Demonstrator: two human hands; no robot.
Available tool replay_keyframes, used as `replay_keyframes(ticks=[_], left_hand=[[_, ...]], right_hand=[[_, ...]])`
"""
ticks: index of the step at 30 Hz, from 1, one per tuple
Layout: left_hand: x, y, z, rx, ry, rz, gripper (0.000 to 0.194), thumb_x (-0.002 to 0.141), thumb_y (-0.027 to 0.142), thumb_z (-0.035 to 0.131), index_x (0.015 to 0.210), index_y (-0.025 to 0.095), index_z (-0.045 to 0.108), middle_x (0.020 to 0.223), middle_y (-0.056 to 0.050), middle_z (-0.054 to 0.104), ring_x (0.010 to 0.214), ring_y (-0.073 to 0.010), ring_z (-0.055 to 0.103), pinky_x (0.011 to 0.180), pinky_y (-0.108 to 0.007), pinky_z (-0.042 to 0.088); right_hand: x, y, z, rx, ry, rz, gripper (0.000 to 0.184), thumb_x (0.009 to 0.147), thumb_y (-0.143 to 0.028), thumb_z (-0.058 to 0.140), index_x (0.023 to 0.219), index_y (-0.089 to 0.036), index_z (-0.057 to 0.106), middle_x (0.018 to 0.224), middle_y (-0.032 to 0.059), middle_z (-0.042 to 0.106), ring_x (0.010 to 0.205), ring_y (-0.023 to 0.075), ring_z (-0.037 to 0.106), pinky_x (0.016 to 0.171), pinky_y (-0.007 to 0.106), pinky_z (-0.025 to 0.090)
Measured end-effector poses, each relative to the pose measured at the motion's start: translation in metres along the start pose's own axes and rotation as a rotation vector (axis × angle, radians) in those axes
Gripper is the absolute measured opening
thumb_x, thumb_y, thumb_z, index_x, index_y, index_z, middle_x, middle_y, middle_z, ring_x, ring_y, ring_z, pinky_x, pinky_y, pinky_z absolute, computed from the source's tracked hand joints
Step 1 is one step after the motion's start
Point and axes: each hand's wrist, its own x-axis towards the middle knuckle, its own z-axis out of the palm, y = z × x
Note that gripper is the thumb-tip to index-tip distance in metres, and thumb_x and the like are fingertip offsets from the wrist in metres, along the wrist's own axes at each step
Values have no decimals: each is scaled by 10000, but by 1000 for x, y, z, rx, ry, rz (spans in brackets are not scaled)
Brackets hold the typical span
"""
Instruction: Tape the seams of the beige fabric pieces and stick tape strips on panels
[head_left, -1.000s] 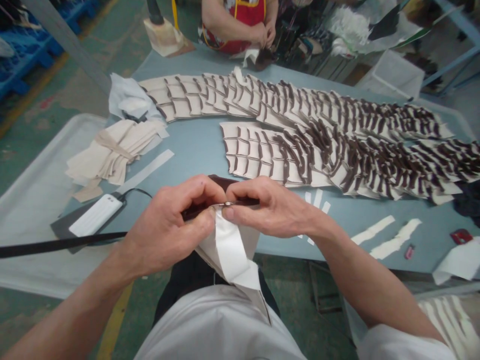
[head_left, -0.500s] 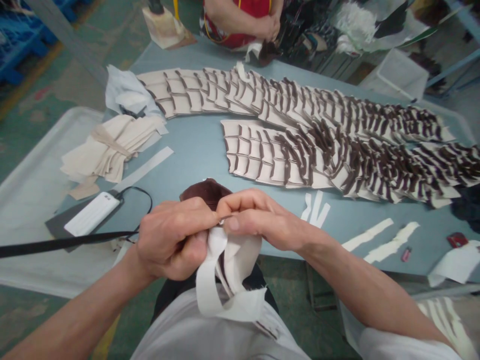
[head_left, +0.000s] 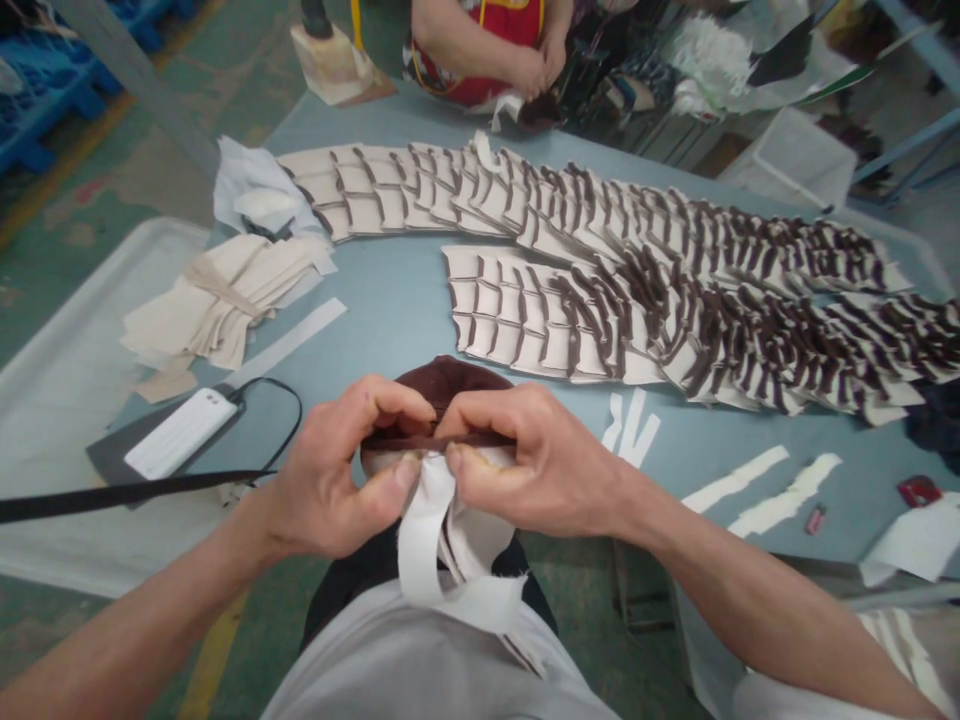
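Between my hands is a dark brown fabric piece (head_left: pixel 450 378) with a pale lining, held at its folded edge just over the table's front. My left hand (head_left: pixel 345 470) pinches the edge from the left, thumb in front and fingers behind. Close beside it, my right hand (head_left: pixel 525 460) grips the same edge in the same way. A white strip (head_left: pixel 418 545) hangs from the edge between my thumbs and curls down over my lap. The fingertips behind the fabric are partly hidden.
Overlapping rows of cream pieces with brown edges (head_left: pixel 502 310) cover much of the table (head_left: pixel 390 300). At left lie a tied cream bundle (head_left: pixel 217 300) and a white power bank (head_left: pixel 180 435) with a cable. Loose white strips (head_left: pixel 637 425) lie at right. Opposite, a co-worker's hands (head_left: pixel 544 70) handle a dark piece.
My left hand has shifted from a closed fist-like grip to a thumb-and-finger pinch. The brown fabric has spread wider between my hands, and the white strip has swung into a loose curl.
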Motion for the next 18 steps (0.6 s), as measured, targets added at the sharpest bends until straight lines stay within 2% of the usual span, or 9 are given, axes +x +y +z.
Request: replay_keyframes(ticks=[2,6,8,10,12,15,18], left_hand=[[7,5,-9,-54,-135,-69,101,920,243,586,984,202,653,782,7,690,616,-142,618,558,-238,486],[20,12,-19,-1,-315,-75,296,1052,229,475,776,207,583,644,46,589,536,-111,524,529,-229,413],[21,13,-19,79,-313,40,293,1062,220,505,777,213,569,655,36,612,559,-121,555,550,-241,414],[17,11,-18,170,-250,198,292,1080,242,514,794,220,567,671,16,634,586,-139,576,562,-265,404],[13,8,-16,230,-209,279,334,1108,292,498,783,227,542,636,23,596,557,-142,537,545,-282,374],[12,6,-15,215,-266,248,392,1133,367,457,765,235,482,602,55,506,501,-126,460,510,-279,336],[17,12,-17,165,-352,228,398,1137,341,418,755,237,451,631,56,473,522,-127,453,526,-276,346]], right_hand=[[-3,2,-1,-161,52,-117,94,769,-149,543,715,-165,617,599,-71,475,530,55,363,533,222,268],[-7,7,-1,-324,97,-242,140,771,-121,517,740,-156,649,599,-66,496,532,57,393,548,218,284],[-9,6,-1,-270,73,-250,137,784,-126,516,734,-159,639,598,-69,491,526,55,390,532,204,289],[-10,4,-1,-166,40,-221,135,802,-129,515,735,-164,627,599,-75,481,509,49,381,505,186,290],[-12,2,1,-118,33,-195,142,819,-123,513,738,-168,622,601,-79,474,495,44,374,488,177,287],[-13,2,2,-220,75,-264,136,819,-114,524,751,-172,626,598,-78,487,505,51,393,508,189,297],[-14,2,2,-383,50,-368,149,856,-105,535,791,-171,652,637,-42,592,572,85,490,575,223,352]])
